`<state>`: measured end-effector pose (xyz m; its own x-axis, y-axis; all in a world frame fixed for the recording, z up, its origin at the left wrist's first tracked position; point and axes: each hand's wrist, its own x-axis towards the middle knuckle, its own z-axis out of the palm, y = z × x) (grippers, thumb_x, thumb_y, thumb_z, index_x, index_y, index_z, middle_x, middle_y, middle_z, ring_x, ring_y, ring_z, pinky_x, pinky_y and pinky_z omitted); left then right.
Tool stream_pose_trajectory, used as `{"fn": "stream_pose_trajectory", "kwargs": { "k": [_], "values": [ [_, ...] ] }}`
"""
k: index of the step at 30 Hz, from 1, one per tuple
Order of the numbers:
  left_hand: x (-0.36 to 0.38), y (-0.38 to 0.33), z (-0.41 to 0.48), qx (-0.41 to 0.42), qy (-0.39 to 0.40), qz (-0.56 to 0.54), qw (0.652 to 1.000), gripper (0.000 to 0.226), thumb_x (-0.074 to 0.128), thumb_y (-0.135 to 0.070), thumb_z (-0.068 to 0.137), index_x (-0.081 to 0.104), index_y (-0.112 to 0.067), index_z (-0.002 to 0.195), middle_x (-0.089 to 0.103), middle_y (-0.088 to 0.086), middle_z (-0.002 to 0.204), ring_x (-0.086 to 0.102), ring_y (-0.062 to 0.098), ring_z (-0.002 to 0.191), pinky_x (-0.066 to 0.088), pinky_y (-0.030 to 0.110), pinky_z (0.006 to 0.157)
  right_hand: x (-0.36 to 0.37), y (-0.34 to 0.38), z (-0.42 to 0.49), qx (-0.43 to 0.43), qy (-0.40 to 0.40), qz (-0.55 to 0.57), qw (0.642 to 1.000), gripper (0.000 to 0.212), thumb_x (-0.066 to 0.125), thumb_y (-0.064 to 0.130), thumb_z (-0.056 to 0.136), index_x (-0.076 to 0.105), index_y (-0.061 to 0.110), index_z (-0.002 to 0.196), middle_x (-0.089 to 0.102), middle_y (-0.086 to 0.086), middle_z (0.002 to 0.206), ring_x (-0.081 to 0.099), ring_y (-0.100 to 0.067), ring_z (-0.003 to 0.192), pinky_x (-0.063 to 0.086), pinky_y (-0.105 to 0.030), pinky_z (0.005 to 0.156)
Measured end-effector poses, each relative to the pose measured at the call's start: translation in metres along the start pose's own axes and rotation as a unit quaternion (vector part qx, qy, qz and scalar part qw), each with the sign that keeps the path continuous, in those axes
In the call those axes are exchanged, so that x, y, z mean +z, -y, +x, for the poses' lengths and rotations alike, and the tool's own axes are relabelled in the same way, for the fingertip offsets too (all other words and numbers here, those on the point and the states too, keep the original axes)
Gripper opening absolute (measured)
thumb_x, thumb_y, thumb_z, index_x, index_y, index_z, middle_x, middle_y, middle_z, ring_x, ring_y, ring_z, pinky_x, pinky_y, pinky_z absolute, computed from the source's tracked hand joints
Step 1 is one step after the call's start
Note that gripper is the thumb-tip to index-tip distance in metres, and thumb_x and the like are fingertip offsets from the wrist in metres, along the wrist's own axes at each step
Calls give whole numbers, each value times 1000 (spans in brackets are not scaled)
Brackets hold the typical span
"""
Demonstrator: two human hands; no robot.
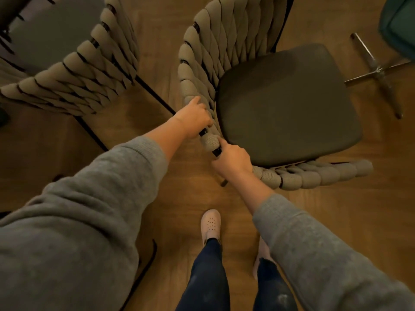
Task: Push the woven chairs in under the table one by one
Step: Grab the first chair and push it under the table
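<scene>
Both hands are on the same woven chair (215, 41), which stands on the wood floor (157, 30) right in front of the person. The left hand (193, 118) is curled around the top edge of the chair's back. The right hand (233, 160) grips the same edge just beside it, at the corner where the back turns. A dark cushion (287, 104) lies on the seat. I cannot see the table in this view, so how far the chair must go is not clear (prob. the push is only at its beginning).

Risks, in my judgement: a second woven chair (85, 70) stands near on the left w/ only a narrow gap between them, so a crooked push could knock the two backs together. On the other side, the metal base (381, 70) of a green swivel chair (402, 25) spreads near the seat corner, and a swing to that side could hit it. Both hands sit close together at one corner, so the chair may turn instead of going straight. The shoe (210, 223) is close behind the chair, so a pull backward could reach the foot.

Containers: none visible, so no contents to report.
</scene>
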<state>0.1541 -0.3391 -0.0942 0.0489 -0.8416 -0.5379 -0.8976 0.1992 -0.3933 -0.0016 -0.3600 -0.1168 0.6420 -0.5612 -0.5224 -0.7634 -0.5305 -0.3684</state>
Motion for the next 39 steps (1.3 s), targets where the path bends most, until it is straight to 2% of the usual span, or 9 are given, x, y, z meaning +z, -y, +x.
{"fn": "stream_pose_trajectory", "kwargs": {
  "k": [8,16,19,24,29,32,34,36,39],
  "values": [
    [-9,-80,-38,-18,0,-54,998,35,54,-25,93,55,-25,128,59,4,127,48,28,124,28,50,111,19,-47,-65,-10,24,-47,999,60,59,25,87,38,32,143,67,-7,109,63,-31,99,50,-37,75],
    [-33,-212,-103,-80,22,-136,987,32,52,-23,94,54,-26,126,58,2,128,48,26,123,28,48,109,45,-123,-167,-92,68,-93,989,62,61,29,85,39,32,143,67,-4,106,64,-27,97,51,-36,76],
    [-46,-270,-125,-103,32,-166,980,32,53,-25,93,53,-25,125,60,0,124,50,26,121,28,49,108,52,-158,-208,-129,86,-122,980,64,61,29,86,37,33,145,67,-3,107,64,-26,96,50,-34,75],
    [-70,-354,-156,-132,22,-238,962,32,55,-27,92,55,-23,123,62,2,118,52,26,117,29,49,107,61,-213,-266,-141,114,-156,971,68,62,27,89,30,37,148,66,0,109,63,-20,95,48,-30,74],
    [-88,-416,-183,-115,4,-287,951,30,53,-27,91,54,-18,119,62,3,114,51,27,115,29,46,102,69,-260,-310,-155,138,-179,962,69,62,30,88,29,41,147,64,-1,115,62,-20,98,47,-30,74],
    [-87,-440,-197,-69,-7,-301,951,36,54,-33,90,52,-19,124,61,3,119,49,26,115,31,43,98,74,-276,-334,-147,159,-203,955,69,61,32,85,31,39,146,63,-3,113,61,-22,99,43,-28,70],
    [-79,-442,-207,-25,-22,-306,951,47,54,-39,91,46,-21,134,58,1,128,48,24,120,31,42,99,79,-273,-345,-131,165,-201,957,70,62,43,82,33,34,146,63,-3,114,61,-23,101,45,-30,73],
    [-70,-430,-217,-2,-25,-301,953,59,58,-42,89,40,-23,142,52,0,137,45,22,128,28,42,106,89,-260,-351,-124,151,-185,963,78,63,53,80,30,30,147,61,-3,120,60,-23,106,48,-33,80],
    [-48,-390,-226,-25,16,-264,964,65,60,-39,88,35,-24,146,45,2,145,36,23,137,17,48,116,111,-236,-353,-128,96,-153,975,74,61,46,84,27,32,148,62,-1,121,61,-23,106,50,-34,81]
  ]
}}
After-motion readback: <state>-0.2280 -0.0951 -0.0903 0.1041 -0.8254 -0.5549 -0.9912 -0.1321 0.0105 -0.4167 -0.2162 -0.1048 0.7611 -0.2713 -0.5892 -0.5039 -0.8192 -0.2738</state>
